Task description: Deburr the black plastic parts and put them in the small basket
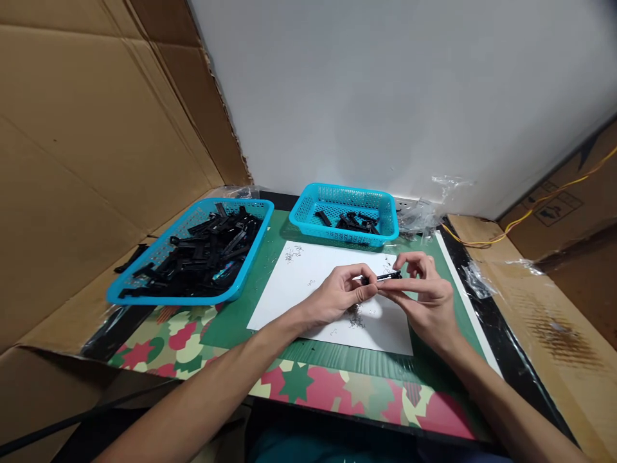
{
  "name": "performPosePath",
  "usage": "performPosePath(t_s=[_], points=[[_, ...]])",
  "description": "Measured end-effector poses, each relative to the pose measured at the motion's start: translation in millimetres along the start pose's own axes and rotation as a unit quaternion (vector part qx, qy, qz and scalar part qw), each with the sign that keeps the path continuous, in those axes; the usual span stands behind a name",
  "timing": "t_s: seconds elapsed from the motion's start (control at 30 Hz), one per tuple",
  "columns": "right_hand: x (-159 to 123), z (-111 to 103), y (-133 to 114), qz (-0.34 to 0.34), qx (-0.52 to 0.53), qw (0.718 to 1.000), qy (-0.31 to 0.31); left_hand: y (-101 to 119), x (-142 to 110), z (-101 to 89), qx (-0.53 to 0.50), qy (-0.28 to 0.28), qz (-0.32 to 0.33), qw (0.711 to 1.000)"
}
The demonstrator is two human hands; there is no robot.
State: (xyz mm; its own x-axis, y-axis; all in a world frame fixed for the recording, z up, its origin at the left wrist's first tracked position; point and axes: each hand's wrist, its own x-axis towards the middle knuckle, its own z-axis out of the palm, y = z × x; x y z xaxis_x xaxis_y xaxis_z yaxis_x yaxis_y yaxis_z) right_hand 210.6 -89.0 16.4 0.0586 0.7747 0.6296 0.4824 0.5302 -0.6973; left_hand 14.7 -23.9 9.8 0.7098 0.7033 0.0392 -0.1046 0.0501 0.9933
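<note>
Between both hands, above a white sheet of paper point(294, 302), is a small long black plastic part point(388, 276). My left hand point(343, 292) pinches its left end between thumb and fingers. My right hand point(427, 292) is closed around the right end, with its fingers along the part. Fingers cover some of the part, so its full shape is hidden. Small thin metal pieces, perhaps springs point(357, 316), lie in a pile on the paper below my hands. Another scatter of these thin pieces point(292, 253) lies at the paper's far left corner.
A large blue basket point(255, 257) heaped with black plastic parts point(212, 247) stands at left. Behind the paper, a smaller blue basket point(344, 238) holds several similar parts. Clear plastic wrap point(419, 215) and yellow wires point(511, 226) lie at right. Cardboard point(96, 116) walls the left side.
</note>
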Motion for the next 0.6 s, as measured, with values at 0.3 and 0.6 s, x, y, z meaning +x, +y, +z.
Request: performPosePath(t_s=[0.3, 0.6], points=[[-2.4, 3.2, -12.1, 0.016, -0.011, 1.000, 0.004, 9.7, -0.8, 4.9, -0.029, 0.040, 0.001, 0.999], [-2.1, 2.6, -13.1, 0.046, 0.002, 0.999, -0.006, 9.0, -1.2, 6.5, 0.068, 0.079, 0.051, 0.993]])
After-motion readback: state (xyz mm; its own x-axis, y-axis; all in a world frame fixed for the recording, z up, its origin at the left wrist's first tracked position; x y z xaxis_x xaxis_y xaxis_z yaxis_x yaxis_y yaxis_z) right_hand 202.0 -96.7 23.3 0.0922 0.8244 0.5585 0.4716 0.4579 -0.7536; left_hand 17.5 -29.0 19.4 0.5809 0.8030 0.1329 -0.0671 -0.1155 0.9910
